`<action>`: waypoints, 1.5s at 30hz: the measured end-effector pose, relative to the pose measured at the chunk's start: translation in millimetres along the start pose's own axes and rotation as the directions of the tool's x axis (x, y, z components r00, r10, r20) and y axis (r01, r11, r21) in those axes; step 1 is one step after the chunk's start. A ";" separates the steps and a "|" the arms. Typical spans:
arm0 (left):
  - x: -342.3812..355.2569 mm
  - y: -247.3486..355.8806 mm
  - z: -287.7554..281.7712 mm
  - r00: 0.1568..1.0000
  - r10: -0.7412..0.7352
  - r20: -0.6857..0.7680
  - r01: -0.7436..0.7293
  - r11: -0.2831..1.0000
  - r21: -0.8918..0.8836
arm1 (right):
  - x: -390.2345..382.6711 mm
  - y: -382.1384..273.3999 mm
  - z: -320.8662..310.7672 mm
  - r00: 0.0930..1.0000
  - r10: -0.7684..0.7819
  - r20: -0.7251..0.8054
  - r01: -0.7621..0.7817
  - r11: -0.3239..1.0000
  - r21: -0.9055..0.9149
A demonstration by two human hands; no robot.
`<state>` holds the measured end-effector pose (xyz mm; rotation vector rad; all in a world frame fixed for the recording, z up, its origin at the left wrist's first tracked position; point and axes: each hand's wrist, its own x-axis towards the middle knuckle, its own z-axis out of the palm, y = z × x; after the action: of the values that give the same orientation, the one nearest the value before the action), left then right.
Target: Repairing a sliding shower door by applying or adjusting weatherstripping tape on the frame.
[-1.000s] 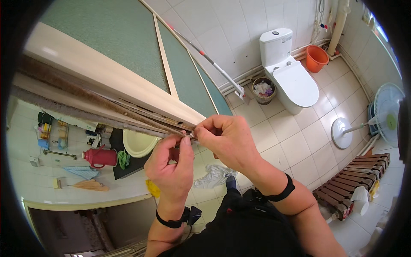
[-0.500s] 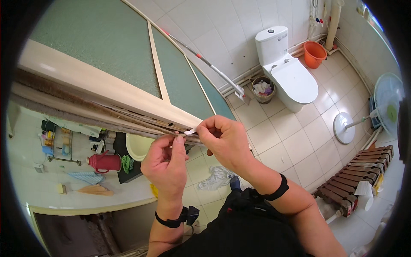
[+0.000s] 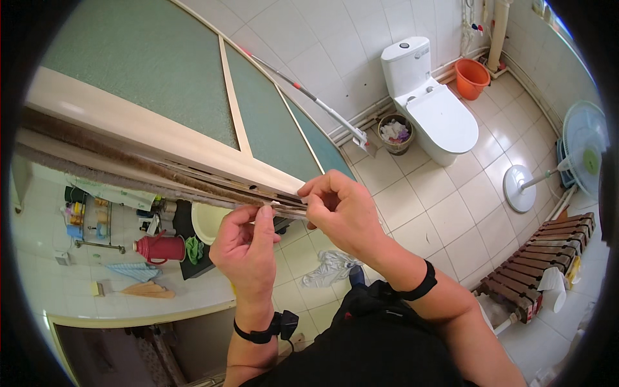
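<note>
2 hands at the top edge of a door, logged as we see them. Item 1: our left hand point(image 3: 248, 248), raised with fingers curled and the thumb upright, its tip touching the underside of the thin strip point(image 3: 287, 208) that runs along the door's top edge point(image 3: 129, 164); the fingers are drawn together, though we cannot tell whether they clamp anything. Item 2: our right hand point(image 3: 342, 213), fingers closed in a pinch on the near end of that same strip, just beside the left thumb; a black band sits on each wrist. Item 3: the strip, pale and narrow, lying along the dusty brown channel of the top edge, its free end between both hands. Item 4: the door, light wood frame with green frosted panels point(image 3: 142, 64), seen from above. Item 5, beyond the door: a white toilet point(image 3: 429, 103), an orange bucket point(image 3: 472, 77), a small waste bin point(image 3: 394, 132), a mop point(image 3: 309, 97) leaning on the tiled wall. Item 6, right side: a white standing fan point(image 3: 567, 171) and a dark wooden slatted rack point(image 3: 548, 258). Item 7, lower left: a red thermos jug point(image 3: 160, 248) and a pale basin point(image 3: 209, 219).
</note>
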<state>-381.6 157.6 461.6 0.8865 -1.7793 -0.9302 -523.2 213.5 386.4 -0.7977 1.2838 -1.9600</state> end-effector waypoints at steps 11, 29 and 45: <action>1.6 -13.3 4.0 0.997 0.059 -0.039 -0.055 0.995 0.089 | -5.2 -7.7 -16.6 0.975 0.193 0.109 -0.216 0.934 0.286; -1.6 -45.2 14.5 0.985 0.141 -0.100 -0.131 0.986 0.104 | -3.2 24.5 -23.8 0.970 0.237 0.047 -0.239 0.970 0.035; 0.8 -55.7 11.5 0.917 0.385 -0.101 -0.352 0.903 0.245 | -7.4 -3.3 -1.1 0.984 -0.156 0.081 0.171 0.957 -0.233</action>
<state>-382.9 133.9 409.8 0.6966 -1.8597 -0.4148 -520.2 220.9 388.1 -1.1065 1.4766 -1.9119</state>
